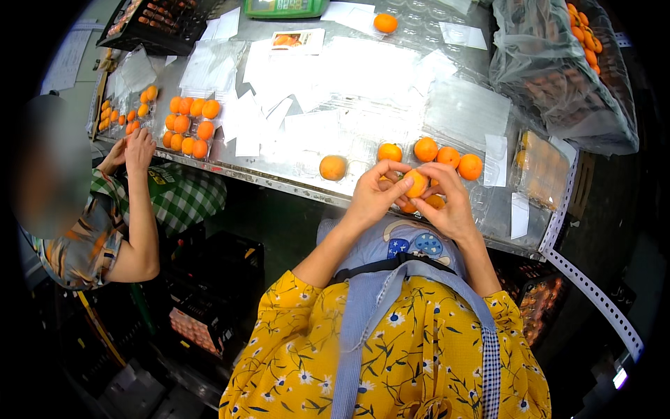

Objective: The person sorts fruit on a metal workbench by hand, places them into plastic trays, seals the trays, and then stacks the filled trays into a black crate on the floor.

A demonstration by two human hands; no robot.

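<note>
Just over the front edge of a metal table (pixel 293 175), my left hand (pixel 374 196) and my right hand (pixel 450 201) hold one orange citrus fruit (pixel 416 183) between their fingertips. More fruits lie close around it: a large orange (pixel 332 167) left of my hands, an orange (pixel 390 152) behind my left fingers, and an orange (pixel 470 166) at the end of a short row behind my right hand. Some fruits beneath my hands are partly hidden. Clear plastic trays (pixel 361 149) lie under this group, their outlines washed out by glare.
A co-worker's hands (pixel 137 149) are at fruits on the left, by a filled clear tray (pixel 196 123). Right stand a closed clamshell pack (pixel 544 167) and a plastic-lined crate (pixel 555 78). Paper sheets (pixel 248 125), a lone orange (pixel 386 23) and a green scale (pixel 285 8) lie farther back.
</note>
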